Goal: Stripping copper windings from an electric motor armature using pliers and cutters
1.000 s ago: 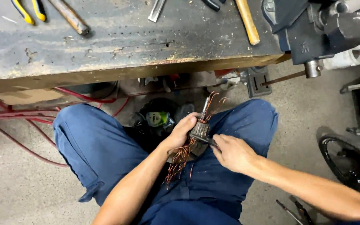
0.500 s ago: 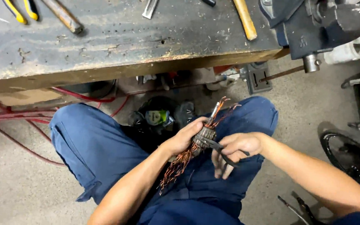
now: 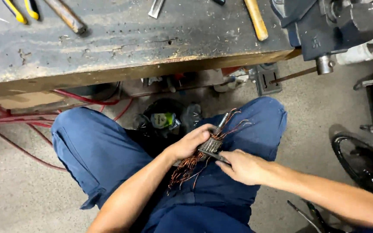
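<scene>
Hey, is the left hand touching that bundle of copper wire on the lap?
Touching. The head view shows the left hand wrapped around the copper wire bundle, fingers closed over its middle with no gap.

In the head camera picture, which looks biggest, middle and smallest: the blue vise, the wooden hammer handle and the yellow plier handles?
1. Blue vise, biggest by far, though the frame cuts it off.
2. Wooden hammer handle.
3. Yellow plier handles.
The last two look close in size, and both run off the top edge, so their order is unsure.
</scene>
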